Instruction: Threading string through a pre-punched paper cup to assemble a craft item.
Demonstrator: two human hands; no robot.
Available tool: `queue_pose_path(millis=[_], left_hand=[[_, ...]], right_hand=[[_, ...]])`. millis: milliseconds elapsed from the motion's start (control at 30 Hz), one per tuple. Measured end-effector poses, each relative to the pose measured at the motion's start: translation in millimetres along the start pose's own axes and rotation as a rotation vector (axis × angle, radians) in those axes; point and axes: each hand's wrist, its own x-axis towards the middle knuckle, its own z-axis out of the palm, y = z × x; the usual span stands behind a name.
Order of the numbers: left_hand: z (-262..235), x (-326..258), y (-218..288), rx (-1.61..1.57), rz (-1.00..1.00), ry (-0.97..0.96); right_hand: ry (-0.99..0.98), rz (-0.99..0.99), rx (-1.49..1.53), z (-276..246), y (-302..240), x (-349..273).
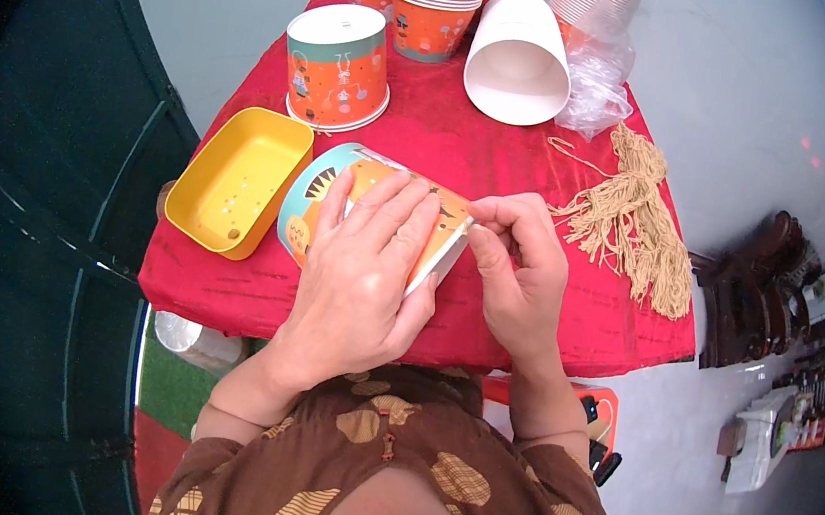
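Brown with tan patches, your shirt (528, 501) fills the foreground, below the red table (586, 326). Your left hand (357, 262) is clamped over an orange-and-teal cup (451, 223), fingers across its side and thumb low by the white rim. That cup lies tilted on its side near the table's front edge, base to your left. Your right hand (524, 269) has thumb and forefinger drawn in at the rim (whether they pinch anything, I cannot tell). Just left of the cup sits a yellow tray (255, 221) with small bits in it; to your right lie tan strings (637, 226). Beyond, you have an upturned cup (336, 74), stacked cups (436, 19), a white tub (519, 53) lying with its mouth toward you, and clear plastic (596, 91) beside it.
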Motion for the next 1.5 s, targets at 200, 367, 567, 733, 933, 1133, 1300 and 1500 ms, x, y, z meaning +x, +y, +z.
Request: queue_pose_path(millis=[200, 367, 567, 733, 933, 1133, 1300, 1500], left_hand=[[0.7, 0.4, -0.4, 0.008, 0.000, 0.004], [1.2, 2.8, -0.6, 0.011, -0.005, -0.003], [2.2, 3.4, -0.7, 0.014, 0.001, -0.016], [3.2, 3.4, -2.6, 0.022, 0.048, 0.027], [2.6, 3.0, -3.7, 0.008, 0.067, 0.015], [0.8, 3.4, -4.5, 0.001, 0.058, 0.025], [2.2, 3.9, -4.6, 0.004, 0.059, 0.023], [1.1, 3.0, -4.1, 0.006, 0.045, 0.015]], right_hand=[[-0.070, -0.015, -0.021, -2.3, 4.0, 0.4], [-0.074, -0.099, 0.000, -2.0, 12.3, -3.0], [-0.007, -0.365, -0.151, 4.8, 21.7, -4.2], [0.032, -0.448, -0.191, 6.9, 24.2, -4.7], [0.042, 0.012, 0.217, 9.5, 26.4, -14.0], [0.007, 0.151, 0.416, 9.9, 20.3, -14.7], [0.059, 0.197, 0.424, 7.6, 20.3, -17.9], [0.056, 0.207, 0.426, 2.5, 11.0, -13.7]])
